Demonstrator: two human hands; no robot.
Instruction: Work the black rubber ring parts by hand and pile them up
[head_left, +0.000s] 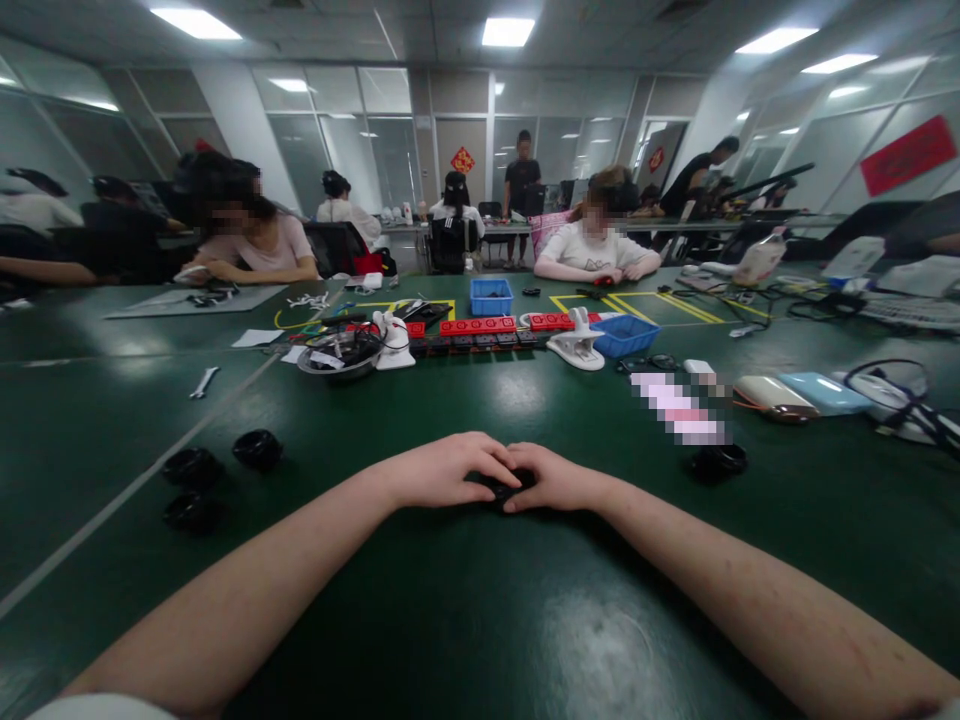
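In front of me, my left hand [442, 472] and my right hand [556, 478] meet low over the green table, fingers curled and fingertips nearly touching. Between them is a small black part [504, 490], mostly covered by the fingers, so its full shape is hidden. Both hands are closed on it from either side. Off to the left stand a black ring-shaped part [257, 450] and two more like it, a black ring-shaped part [191, 467] and a black ring-shaped part [193, 512]. A similar black piece [718, 462] lies to the right.
Beyond my hands are a bowl of cables [337, 365], a white clip stand [579, 342], red power strips [478, 326] and a blue basket [626, 335]. A small wrench [204, 382] lies left; a blue case [825, 392] and cables lie right. People sit across the table.
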